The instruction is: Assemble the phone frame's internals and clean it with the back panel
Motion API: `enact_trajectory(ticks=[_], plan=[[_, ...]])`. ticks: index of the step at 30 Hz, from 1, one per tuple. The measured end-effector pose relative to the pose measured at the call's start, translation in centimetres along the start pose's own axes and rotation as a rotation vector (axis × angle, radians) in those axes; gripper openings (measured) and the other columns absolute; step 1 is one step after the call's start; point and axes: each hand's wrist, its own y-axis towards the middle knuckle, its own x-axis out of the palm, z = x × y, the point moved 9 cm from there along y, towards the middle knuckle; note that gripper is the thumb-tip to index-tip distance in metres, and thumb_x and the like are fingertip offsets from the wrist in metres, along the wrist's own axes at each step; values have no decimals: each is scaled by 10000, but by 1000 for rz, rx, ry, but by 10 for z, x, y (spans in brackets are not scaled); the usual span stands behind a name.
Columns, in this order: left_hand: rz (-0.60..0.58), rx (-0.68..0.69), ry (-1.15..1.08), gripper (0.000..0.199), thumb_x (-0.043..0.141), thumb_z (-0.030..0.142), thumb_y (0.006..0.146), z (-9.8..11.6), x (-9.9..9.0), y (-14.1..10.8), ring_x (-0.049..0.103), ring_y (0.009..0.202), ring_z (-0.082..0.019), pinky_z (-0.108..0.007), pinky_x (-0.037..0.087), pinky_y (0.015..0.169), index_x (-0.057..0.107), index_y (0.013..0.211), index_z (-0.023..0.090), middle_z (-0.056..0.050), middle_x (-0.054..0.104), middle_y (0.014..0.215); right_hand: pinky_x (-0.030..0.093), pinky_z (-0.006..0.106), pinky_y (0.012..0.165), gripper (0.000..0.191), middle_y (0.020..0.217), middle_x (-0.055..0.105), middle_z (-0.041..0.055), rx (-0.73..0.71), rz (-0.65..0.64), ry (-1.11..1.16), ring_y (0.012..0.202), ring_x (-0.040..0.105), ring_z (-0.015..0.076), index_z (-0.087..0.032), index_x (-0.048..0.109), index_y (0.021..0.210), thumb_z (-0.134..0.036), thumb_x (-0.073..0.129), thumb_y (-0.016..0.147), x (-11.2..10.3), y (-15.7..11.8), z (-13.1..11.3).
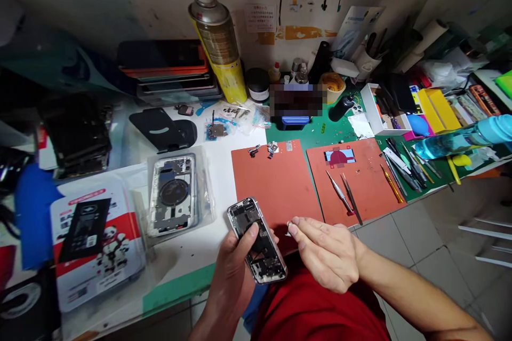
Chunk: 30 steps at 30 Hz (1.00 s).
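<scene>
An opened phone (262, 247) with its inner parts showing is tilted in my left hand (239, 255), the thumb lying across its upper inside. To its right, my right hand (326, 250) pinches a small light-coloured part (288, 229) between thumb and fingertips, apart from the phone. Both hands are over the near edge of the left orange mat (276, 181). Small metal parts (272, 149) lie at the top of that mat. On the right orange mat (368, 175) are tweezers (351, 198) and a silver screwdriver (338, 189).
A bagged phone housing (173, 194) and a red-and-white package (100, 245) lie left. A spray can (218, 42) stands behind. At the right are a gold screwdriver (392, 183), several pens and tools, a yellow box (438, 110) and a blue bottle (460, 138).
</scene>
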Motion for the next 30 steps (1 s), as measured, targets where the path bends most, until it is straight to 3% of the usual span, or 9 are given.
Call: enact_trajectory(ticks=[6,10,13,15,20,24,28,30], plan=[[-11,14,22,566,991,591,622,-2,0,1,768,708,-264,-354,632,678,727,892,170,-66,778,735,734,436,945,175,1010,871,81,-69,59,-102,1169,804,313,-244,715,875,-86,685,945,-8,3,-6],[-30,34,7,549,980,575,668,0,3,0,775,724,-264,-358,638,678,728,968,190,-61,788,775,740,439,935,182,1060,871,45,4,74,-54,1165,810,293,-268,756,1007,-105,683,971,-8,0,-2],[-12,44,3,563,984,567,661,2,2,-1,767,689,-248,-351,639,659,739,1002,193,-37,764,757,751,412,887,320,1114,861,92,254,149,64,1098,832,274,-230,758,1258,-73,643,1004,-5,-2,12],[-10,48,1,548,983,571,660,2,3,-1,768,688,-252,-357,643,657,747,975,190,-29,746,734,743,370,845,372,1071,856,99,510,243,165,992,840,239,-218,762,1299,-27,628,1009,-2,-6,25],[-56,58,-28,472,982,557,686,3,5,-1,761,680,-238,-345,639,671,737,837,184,-14,716,667,691,257,727,146,886,828,27,1067,399,455,758,790,168,-264,852,990,-135,786,966,16,-17,42],[-140,28,-67,471,986,558,691,0,9,2,755,664,-235,-351,639,682,715,749,176,-22,716,644,659,229,700,45,873,805,35,1320,485,708,764,773,158,-245,864,886,-263,847,924,36,-20,45],[-149,20,-87,453,1004,534,678,-2,8,4,768,681,-243,-357,647,701,738,774,180,-27,731,649,631,231,562,143,732,785,16,1484,636,964,581,722,143,-231,859,894,-359,908,855,58,-27,43],[-134,25,-97,452,1026,509,647,-2,8,4,778,702,-239,-352,651,720,772,848,194,-23,761,701,647,239,585,185,759,815,35,1536,667,999,609,748,158,-227,863,910,-381,927,829,65,-30,41]])
